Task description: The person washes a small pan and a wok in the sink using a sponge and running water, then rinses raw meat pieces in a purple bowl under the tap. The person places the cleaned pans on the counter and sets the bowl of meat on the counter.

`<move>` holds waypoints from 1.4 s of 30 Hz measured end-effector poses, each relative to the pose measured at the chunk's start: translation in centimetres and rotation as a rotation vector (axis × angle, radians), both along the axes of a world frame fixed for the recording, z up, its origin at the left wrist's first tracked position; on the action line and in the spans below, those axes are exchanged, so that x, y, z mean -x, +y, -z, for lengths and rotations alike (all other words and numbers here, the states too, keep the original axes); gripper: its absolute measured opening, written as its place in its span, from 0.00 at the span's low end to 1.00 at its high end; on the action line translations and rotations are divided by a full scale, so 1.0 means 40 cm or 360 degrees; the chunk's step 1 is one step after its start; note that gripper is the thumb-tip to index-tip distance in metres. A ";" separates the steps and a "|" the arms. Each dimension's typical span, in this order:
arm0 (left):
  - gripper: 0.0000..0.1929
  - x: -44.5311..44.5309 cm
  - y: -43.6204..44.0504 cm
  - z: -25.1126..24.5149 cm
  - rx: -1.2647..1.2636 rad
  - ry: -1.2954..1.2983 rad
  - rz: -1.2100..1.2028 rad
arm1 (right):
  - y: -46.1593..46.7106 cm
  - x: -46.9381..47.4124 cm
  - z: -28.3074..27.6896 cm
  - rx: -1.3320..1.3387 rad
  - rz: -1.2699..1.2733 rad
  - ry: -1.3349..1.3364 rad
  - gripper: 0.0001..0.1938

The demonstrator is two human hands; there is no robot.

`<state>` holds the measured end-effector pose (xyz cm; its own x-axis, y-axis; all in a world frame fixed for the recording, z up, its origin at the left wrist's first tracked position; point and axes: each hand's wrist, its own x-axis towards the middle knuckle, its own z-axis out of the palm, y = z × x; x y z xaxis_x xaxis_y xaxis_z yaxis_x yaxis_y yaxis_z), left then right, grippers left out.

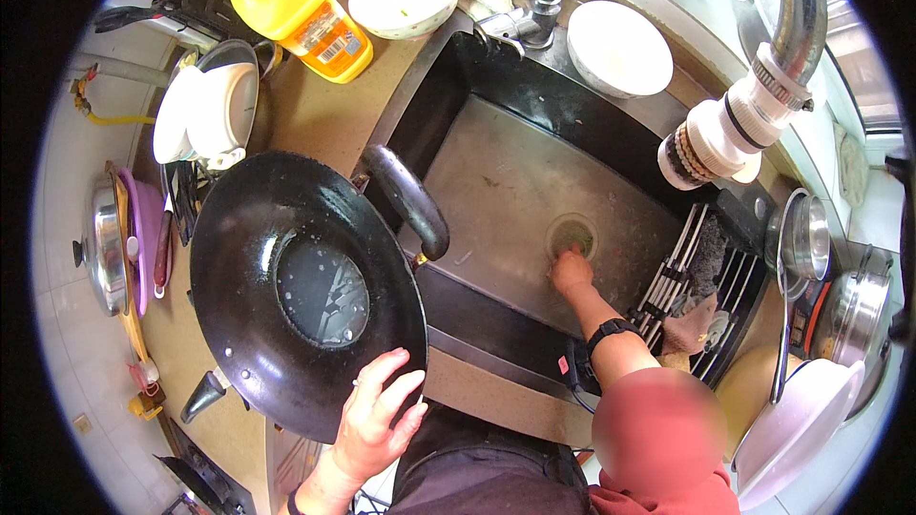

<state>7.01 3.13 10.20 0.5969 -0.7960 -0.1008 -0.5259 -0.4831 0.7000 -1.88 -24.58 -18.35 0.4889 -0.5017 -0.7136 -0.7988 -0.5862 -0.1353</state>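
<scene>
A black wok (236, 250) with a little water in its bottom stands on the counter left of the sink, its thick loop handle (411, 204) reaching over the sink's edge. My left hand (376, 408) is at the wok's near rim, fingers spread; whether they press on it is unclear. Down in the dark sink (494, 157), my right hand (572, 268) touches the round drain (572, 225), where green scraps lie. The fingertips of that hand are partly hidden, so a grip on the scraps cannot be made out.
A chrome faucet (801, 21) with a white spray head hangs over the sink's right side. White bowls (619, 50) and a yellow detergent jug (297, 11) stand behind. A metal rack (676, 265) with cloths spans the sink's right end; pans and a pink basin (801, 429) lie beyond.
</scene>
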 end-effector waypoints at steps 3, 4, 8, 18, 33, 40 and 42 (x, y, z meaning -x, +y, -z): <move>0.23 0.000 0.000 0.000 -0.0005 -0.0010 0.0008 | 0.000 -0.009 0.005 -0.0051 0.0051 0.0111 0.18; 0.23 0.000 -0.001 0.000 -0.0012 -0.0012 0.0014 | -0.002 -0.011 0.010 -0.0067 0.0080 0.0150 0.19; 0.23 0.001 -0.003 0.003 0.0027 0.0010 -0.0004 | -0.027 -0.015 0.032 -0.0166 0.0064 0.0149 0.20; 0.22 0.008 -0.006 0.001 0.0025 -0.0013 -0.0007 | -0.037 0.024 0.019 -0.0093 -0.0004 -0.0084 0.14; 0.20 0.007 0.003 0.001 0.0037 -0.0013 -0.0025 | -0.019 0.077 0.011 0.0074 0.0031 -0.0689 0.09; 0.20 0.005 0.013 0.003 0.0010 0.0003 -0.0039 | -0.019 0.090 0.042 0.0245 0.0111 -0.0879 0.11; 0.20 0.006 0.016 0.004 0.0006 0.0006 -0.0046 | -0.024 0.090 0.047 0.0219 0.0156 -0.0901 0.11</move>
<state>6.79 3.76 10.04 0.6194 -0.7786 -0.1002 -0.5090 -0.4955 0.7038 -5.47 -25.55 -20.22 0.7214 -0.6332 -0.2805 -0.6759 -0.5555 -0.4843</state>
